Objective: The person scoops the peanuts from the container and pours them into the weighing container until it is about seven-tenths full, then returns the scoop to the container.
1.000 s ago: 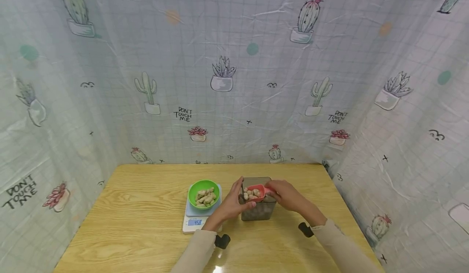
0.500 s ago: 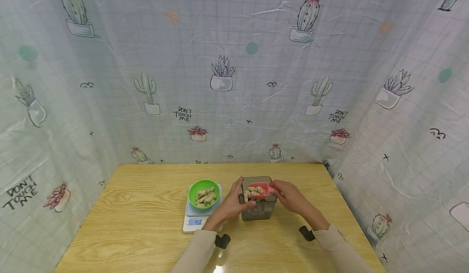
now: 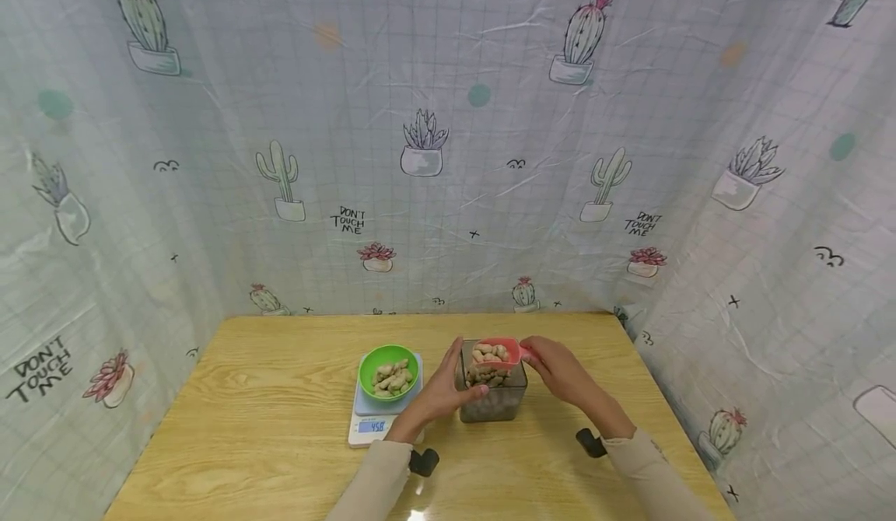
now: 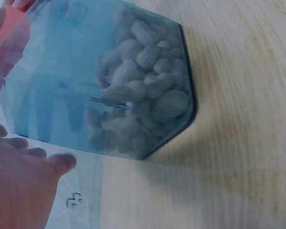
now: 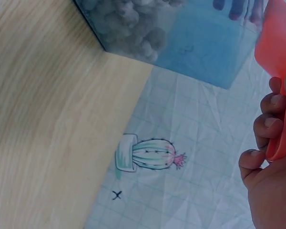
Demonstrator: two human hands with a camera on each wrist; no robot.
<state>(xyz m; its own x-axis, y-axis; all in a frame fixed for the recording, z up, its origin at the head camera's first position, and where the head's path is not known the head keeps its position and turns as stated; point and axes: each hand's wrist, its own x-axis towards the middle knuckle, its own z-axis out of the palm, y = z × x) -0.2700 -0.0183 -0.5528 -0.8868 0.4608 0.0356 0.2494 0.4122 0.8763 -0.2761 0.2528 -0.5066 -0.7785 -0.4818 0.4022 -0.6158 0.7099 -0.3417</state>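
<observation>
My right hand (image 3: 556, 365) grips the handle of a red scoop (image 5: 279, 40), its fingers wrapped round it in the right wrist view. Peanuts (image 3: 491, 352) fill the scoop, which is at the rim of a clear, smoky plastic container (image 3: 490, 407). More peanuts (image 4: 148, 71) lie in the container's lower part, seen through its wall. My left hand (image 3: 441, 393) holds the container at its left side, thumb across the front near the rim and fingers along the side. Left of it, a green bowl (image 3: 364, 375) with peanuts sits on a digital scale (image 3: 364, 428).
The scale's display (image 3: 372, 427) reads 458. Everything stands on a wooden table (image 3: 280, 420). A cactus-print curtain (image 3: 448, 194) hangs behind the table and along both sides.
My right hand has raised the scoop with peanuts from inside the container up to its rim, moving slightly toward the back. The left hand stays on the container; the display reading is unchanged.
</observation>
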